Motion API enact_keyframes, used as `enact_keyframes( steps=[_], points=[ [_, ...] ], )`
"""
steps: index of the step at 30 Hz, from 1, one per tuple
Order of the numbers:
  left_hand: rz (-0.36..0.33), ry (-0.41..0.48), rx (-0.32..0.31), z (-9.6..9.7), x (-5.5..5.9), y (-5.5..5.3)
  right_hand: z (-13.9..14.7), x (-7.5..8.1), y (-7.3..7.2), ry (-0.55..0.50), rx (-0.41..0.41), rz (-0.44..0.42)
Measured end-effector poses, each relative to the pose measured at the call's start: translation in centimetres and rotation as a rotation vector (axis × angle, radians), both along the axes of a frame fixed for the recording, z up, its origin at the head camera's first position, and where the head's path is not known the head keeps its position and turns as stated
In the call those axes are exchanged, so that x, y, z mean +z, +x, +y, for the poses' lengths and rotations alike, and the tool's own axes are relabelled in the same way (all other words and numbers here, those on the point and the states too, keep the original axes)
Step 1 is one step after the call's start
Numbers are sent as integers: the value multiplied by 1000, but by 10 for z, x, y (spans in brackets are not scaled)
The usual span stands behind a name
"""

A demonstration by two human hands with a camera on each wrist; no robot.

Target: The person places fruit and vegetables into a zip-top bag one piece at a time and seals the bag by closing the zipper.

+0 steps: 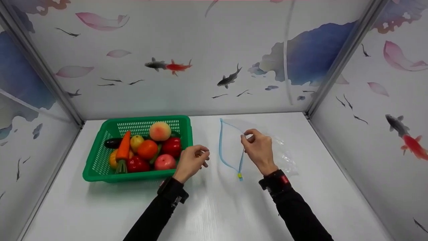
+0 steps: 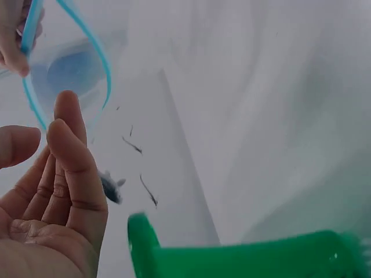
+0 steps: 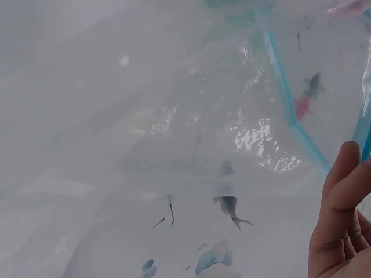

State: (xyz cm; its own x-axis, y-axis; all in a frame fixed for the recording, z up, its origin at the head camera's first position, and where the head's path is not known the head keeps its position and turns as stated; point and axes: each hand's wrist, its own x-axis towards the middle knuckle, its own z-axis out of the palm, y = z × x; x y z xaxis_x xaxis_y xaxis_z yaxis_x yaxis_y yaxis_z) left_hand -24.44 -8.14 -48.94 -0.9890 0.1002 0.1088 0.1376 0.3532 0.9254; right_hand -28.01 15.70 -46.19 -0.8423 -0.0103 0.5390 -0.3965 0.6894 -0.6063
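My right hand pinches the blue zip edge of a clear zip bag between thumb and index finger. The bag's mouth gapes in a loop, with a yellow slider at its near corner. In the right wrist view the transparent film spreads beside the right hand. My left hand hovers by the basket's right front corner, holding nothing, its fingers loosely bent. From the left wrist view, the left hand is palm-up, apart from the blue zip strip.
A green basket stands on the left of the white table. Inside lie a carrot, an eggplant, a peach, an orange and several other fruits and vegetables. Printed panels wall the table at the back and sides.
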Motion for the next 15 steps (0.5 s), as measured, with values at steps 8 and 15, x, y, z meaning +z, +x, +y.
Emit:
enact_keyframes(
  steps=[8,15],
  points=[
    [61,33,125,-47,14,-3,2,-1,2,-22,9,-5],
    [137,-182,236,-90,23,-7,4,1,2,-26,8,39]
  ],
)
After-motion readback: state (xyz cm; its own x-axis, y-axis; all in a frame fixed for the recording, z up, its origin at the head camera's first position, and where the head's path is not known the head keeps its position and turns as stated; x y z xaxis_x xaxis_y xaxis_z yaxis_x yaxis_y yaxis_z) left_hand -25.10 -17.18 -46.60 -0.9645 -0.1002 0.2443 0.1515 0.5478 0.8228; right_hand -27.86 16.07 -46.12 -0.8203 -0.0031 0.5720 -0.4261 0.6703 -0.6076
